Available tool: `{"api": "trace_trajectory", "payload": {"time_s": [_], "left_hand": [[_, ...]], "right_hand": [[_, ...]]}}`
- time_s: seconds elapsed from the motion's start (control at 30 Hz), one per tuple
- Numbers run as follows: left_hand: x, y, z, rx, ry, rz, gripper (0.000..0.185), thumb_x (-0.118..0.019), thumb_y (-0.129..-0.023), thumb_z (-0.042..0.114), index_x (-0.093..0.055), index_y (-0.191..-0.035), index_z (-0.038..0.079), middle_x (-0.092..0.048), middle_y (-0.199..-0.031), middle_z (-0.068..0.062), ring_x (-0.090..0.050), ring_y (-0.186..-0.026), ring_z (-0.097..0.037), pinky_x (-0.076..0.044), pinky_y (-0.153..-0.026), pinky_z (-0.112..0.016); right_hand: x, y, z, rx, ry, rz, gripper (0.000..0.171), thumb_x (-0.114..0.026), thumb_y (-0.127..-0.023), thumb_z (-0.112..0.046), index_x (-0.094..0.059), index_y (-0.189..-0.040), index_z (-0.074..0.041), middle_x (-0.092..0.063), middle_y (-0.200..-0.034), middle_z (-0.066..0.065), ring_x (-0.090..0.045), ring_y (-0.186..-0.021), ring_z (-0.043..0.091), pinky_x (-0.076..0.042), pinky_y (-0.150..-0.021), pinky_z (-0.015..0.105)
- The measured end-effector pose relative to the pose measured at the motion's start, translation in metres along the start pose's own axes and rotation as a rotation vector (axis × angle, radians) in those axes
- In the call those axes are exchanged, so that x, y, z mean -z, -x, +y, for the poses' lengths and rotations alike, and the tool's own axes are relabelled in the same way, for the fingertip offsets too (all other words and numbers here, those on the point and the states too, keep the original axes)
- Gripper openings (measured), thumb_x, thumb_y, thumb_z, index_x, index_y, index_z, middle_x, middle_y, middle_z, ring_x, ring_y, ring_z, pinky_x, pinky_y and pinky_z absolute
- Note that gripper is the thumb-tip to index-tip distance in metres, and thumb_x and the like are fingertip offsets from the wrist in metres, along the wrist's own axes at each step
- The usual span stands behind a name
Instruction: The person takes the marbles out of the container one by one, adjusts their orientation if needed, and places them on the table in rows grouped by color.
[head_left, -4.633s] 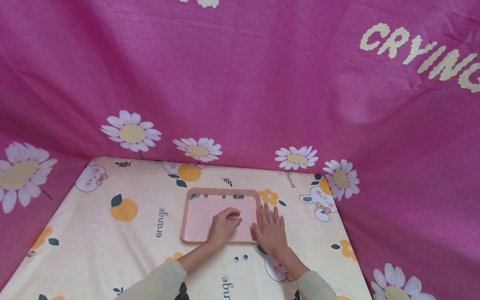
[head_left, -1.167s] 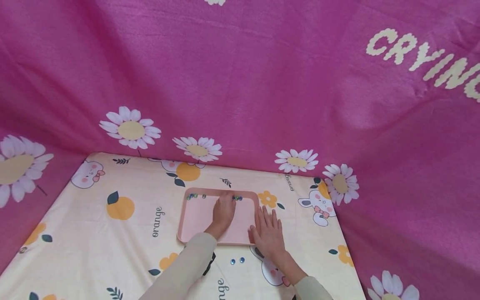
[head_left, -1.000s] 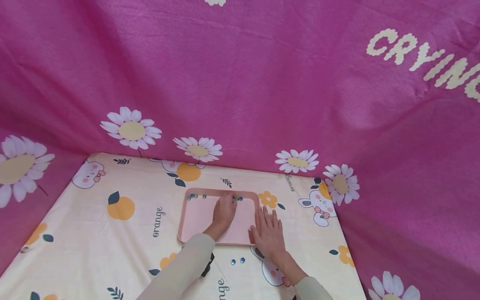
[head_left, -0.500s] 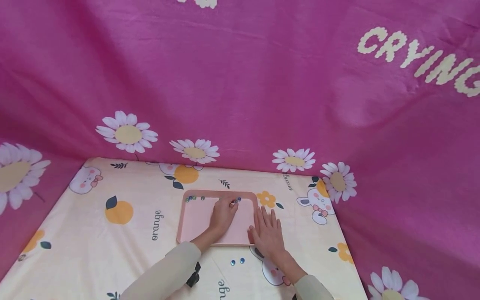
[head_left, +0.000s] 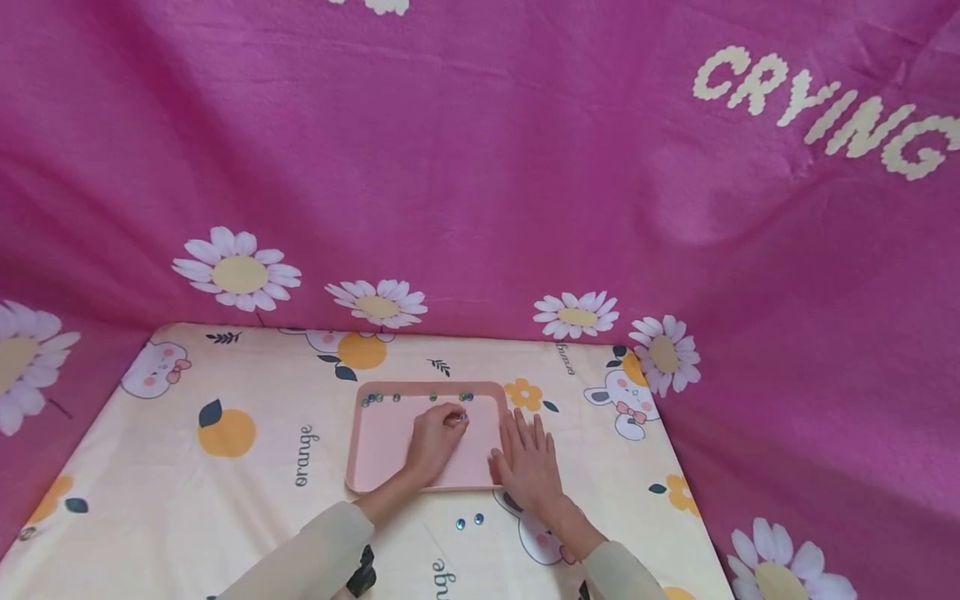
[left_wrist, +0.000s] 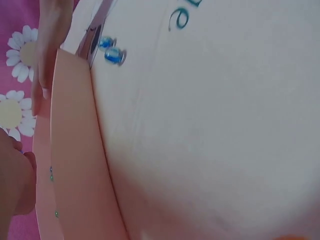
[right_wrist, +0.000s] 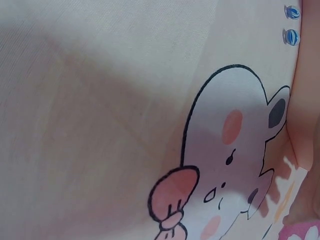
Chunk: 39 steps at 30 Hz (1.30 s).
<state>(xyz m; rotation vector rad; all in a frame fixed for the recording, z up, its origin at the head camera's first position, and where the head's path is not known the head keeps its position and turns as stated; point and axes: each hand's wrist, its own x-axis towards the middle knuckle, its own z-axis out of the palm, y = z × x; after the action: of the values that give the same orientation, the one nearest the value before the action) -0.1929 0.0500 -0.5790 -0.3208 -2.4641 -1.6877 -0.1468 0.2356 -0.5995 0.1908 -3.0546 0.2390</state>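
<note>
A magenta cloth [head_left: 480, 167] printed with daisies hangs behind and to both sides, closing the space in. Below it the tabletop [head_left: 187, 500] is spread with a cream cloth patterned with oranges and rabbits; it looks soft, so small round things may roll or settle into folds. A shallow pink tray [head_left: 378, 454] lies flat near the middle, stiff and smooth by its look.

The right hand [head_left: 528, 467] lies flat, fingers straight and spread, on the cloth with its fingertips at the tray's right rim. The left hand [head_left: 435, 433] is over the tray, fingers curled together around a small glass bead [head_left: 462, 416] pinched at the fingertips.

More beads [head_left: 420, 397] lie strung along the tray's far rim, and two blue beads [head_left: 469, 522] sit on the cloth just short of the tray's near edge. Such beads are likely light, hard and slippery, best taken in a fingertip pinch from opposite sides.
</note>
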Motion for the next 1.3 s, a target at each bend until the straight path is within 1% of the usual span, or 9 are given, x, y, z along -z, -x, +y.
{"api": "trace_trajectory", "payload": {"time_s": [0.17, 0.37, 0.57, 0.67, 0.73, 0.87, 1.03, 1.1, 1.3], "left_hand": [[0.007, 0.013, 0.003, 0.022, 0.036, -0.016, 0.015, -0.074, -0.089, 0.004, -0.073, -0.104, 0.002, -0.073, -0.092, -0.004, -0.07, -0.082, -0.015, -0.058, -0.077, -0.026], [0.017, 0.03, 0.008, 0.013, 0.05, -0.036, 0.014, -0.074, -0.089, 0.006, -0.074, -0.103, 0.003, -0.073, -0.088, 0.001, -0.069, -0.082, -0.012, -0.058, -0.077, -0.026], [0.026, 0.049, 0.009, 0.013, 0.107, -0.092, 0.015, -0.074, -0.089, 0.006, -0.073, -0.104, 0.002, -0.071, -0.087, 0.003, -0.068, -0.082, -0.011, -0.058, -0.076, -0.024], [0.029, 0.058, 0.007, 0.031, 0.129, -0.122, 0.015, -0.073, -0.09, 0.007, -0.073, -0.105, 0.002, -0.07, -0.088, 0.003, -0.068, -0.083, -0.011, -0.057, -0.076, -0.023], [0.03, 0.063, 0.006, 0.057, 0.135, -0.14, 0.015, -0.072, -0.09, 0.009, -0.073, -0.105, 0.003, -0.07, -0.088, 0.005, -0.068, -0.084, -0.01, -0.057, -0.076, -0.022], [0.032, 0.071, 0.006, 0.081, 0.134, -0.156, 0.015, -0.073, -0.089, 0.008, -0.073, -0.103, 0.005, -0.07, -0.088, 0.007, -0.067, -0.083, -0.009, -0.057, -0.076, -0.022], [0.034, 0.082, 0.006, 0.12, 0.151, -0.174, 0.016, -0.075, -0.087, 0.007, -0.073, -0.103, 0.005, -0.07, -0.088, 0.007, -0.068, -0.081, -0.008, -0.057, -0.074, -0.022], [0.035, 0.087, 0.005, 0.112, 0.158, -0.195, 0.016, -0.075, -0.086, 0.006, -0.073, -0.102, 0.004, -0.071, -0.088, 0.004, -0.068, -0.081, -0.008, -0.057, -0.074, -0.022], [0.038, 0.098, -0.002, 0.038, 0.146, -0.229, 0.013, -0.075, -0.086, 0.003, -0.073, -0.099, 0.002, -0.071, -0.09, -0.002, -0.069, -0.081, -0.007, -0.057, -0.073, -0.022]], "right_hand": [[-0.001, -0.001, -0.001, 0.008, 0.006, 0.005, 0.072, -0.046, -0.101, -0.048, -0.026, -0.159, -0.01, -0.022, -0.163, 0.013, -0.013, -0.148, 0.044, -0.019, -0.114, 0.064], [-0.002, 0.0, -0.002, -0.002, -0.012, -0.014, 0.073, -0.046, -0.101, -0.048, -0.025, -0.159, -0.011, -0.02, -0.164, 0.012, -0.011, -0.149, 0.043, -0.017, -0.115, 0.063], [0.0, 0.001, -0.002, -0.002, -0.006, -0.008, 0.072, -0.047, -0.1, -0.047, -0.026, -0.159, -0.01, -0.021, -0.164, 0.013, -0.012, -0.148, 0.043, -0.018, -0.115, 0.064], [-0.001, 0.002, -0.001, 0.0, -0.011, 0.004, 0.072, -0.048, -0.1, -0.047, -0.027, -0.159, -0.01, -0.022, -0.164, 0.013, -0.013, -0.148, 0.044, -0.018, -0.115, 0.064], [-0.001, 0.003, 0.0, 0.005, -0.015, 0.01, 0.072, -0.048, -0.1, -0.047, -0.027, -0.158, -0.011, -0.022, -0.164, 0.012, -0.013, -0.148, 0.044, -0.018, -0.114, 0.064], [-0.001, 0.003, 0.001, 0.006, -0.011, 0.006, 0.072, -0.047, -0.1, -0.048, -0.027, -0.159, -0.011, -0.021, -0.164, 0.012, -0.012, -0.149, 0.043, -0.018, -0.115, 0.064], [0.001, 0.002, 0.0, -0.007, -0.009, -0.011, 0.072, -0.046, -0.101, -0.048, -0.025, -0.159, -0.012, -0.019, -0.165, 0.011, -0.01, -0.149, 0.042, -0.017, -0.115, 0.063], [0.001, 0.001, 0.0, -0.004, 0.002, -0.012, 0.072, -0.046, -0.101, -0.048, -0.025, -0.159, -0.012, -0.02, -0.164, 0.012, -0.011, -0.149, 0.042, -0.017, -0.115, 0.063], [0.001, 0.0, -0.001, -0.006, 0.007, -0.008, 0.072, -0.046, -0.1, -0.048, -0.026, -0.159, -0.012, -0.022, -0.164, 0.012, -0.013, -0.148, 0.043, -0.017, -0.115, 0.063]]}}
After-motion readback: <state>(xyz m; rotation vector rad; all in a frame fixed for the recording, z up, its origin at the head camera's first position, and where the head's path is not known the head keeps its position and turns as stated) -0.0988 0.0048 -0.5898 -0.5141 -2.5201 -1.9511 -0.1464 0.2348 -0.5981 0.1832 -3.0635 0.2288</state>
